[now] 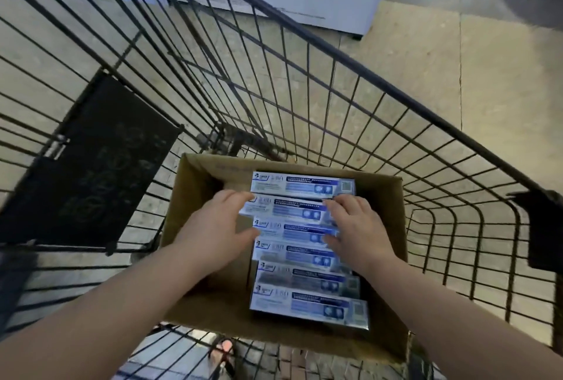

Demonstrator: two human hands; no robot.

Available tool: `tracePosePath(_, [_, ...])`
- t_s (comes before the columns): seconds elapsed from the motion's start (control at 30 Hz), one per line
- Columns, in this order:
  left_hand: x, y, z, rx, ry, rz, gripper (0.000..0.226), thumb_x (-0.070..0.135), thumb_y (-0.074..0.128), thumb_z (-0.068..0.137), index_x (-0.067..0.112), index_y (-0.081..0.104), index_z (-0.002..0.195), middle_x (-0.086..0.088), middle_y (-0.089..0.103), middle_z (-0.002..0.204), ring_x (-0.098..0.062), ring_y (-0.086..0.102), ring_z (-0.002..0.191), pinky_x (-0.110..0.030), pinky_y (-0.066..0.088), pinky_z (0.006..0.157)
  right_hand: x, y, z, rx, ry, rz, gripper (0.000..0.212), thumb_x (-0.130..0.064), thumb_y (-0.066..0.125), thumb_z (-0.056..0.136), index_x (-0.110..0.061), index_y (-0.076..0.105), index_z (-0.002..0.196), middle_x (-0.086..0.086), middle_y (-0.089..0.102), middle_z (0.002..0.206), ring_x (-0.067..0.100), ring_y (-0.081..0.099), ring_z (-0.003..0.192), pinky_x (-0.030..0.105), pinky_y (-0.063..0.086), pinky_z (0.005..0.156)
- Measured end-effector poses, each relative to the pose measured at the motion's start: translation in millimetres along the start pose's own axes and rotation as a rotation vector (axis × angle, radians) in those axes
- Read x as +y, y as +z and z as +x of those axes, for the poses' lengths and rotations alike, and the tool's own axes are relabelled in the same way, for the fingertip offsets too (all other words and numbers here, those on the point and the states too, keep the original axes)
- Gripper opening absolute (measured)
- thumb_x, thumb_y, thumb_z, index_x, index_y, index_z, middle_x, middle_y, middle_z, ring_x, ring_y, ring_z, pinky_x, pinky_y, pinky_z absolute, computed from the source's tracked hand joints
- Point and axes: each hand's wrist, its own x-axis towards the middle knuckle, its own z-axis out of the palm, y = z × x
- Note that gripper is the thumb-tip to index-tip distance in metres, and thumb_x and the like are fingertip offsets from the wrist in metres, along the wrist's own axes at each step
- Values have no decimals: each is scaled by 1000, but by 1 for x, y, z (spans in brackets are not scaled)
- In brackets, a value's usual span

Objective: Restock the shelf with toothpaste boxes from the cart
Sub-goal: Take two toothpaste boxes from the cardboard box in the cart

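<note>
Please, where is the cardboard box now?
In the head view, the cardboard box sits low and centre inside the wire cart; the left hand and right hand touch the toothpaste boxes lined up in it.

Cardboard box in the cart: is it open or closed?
Open. No flaps cover the cardboard box; toothpaste boxes lie flat in a row inside, with the left hand and right hand touching them.
</note>
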Motion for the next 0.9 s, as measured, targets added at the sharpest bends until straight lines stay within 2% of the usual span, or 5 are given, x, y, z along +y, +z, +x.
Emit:
tracePosePath(0.2, [-8,10,13,53,-9,-124,56,32,62,85,28,39,137,8,40,140,-11,44,123,-24,36,95,1,18,2,42,-32,-106,63,-45,56,84,-24,33,140,-1,44,137,22,40,126,39,32,105])
tracePosePath(0.4, [-18,10,20,138,-8,-167,53,30,63,84,24,44,134,4,45,136,-12,46,121,-28,39,98,3,23,-5,-18,143,437,58,-28,64,83,-33,37,134,-13,41,138,9,39,128,31,38,105])
tracePosePath(0.53, [-21,9,28,196,-12,-192,50,25,63,85,22,46,132,3,46,134,-12,47,120,-25,37,96,18,-2,-25,50,140,538,54,-24,69,79,-30,45,127,-12,45,129,7,46,118,34,44,99])
tracePosePath(0.7, [-15,19,50,164,10,-242,47,13,64,83,23,52,127,3,44,137,-17,37,130,-33,31,108,30,-47,-52,216,98,629,48,-15,72,75,-43,46,105,-22,50,102,-2,51,94,20,45,74])
tracePosePath(0.9, [-16,42,76,104,111,-123,60,28,70,79,27,45,133,7,32,147,-19,18,138,-35,15,115,37,-58,-44,359,179,746,47,-9,72,73,-30,48,108,-17,54,96,-11,55,85,8,46,61])
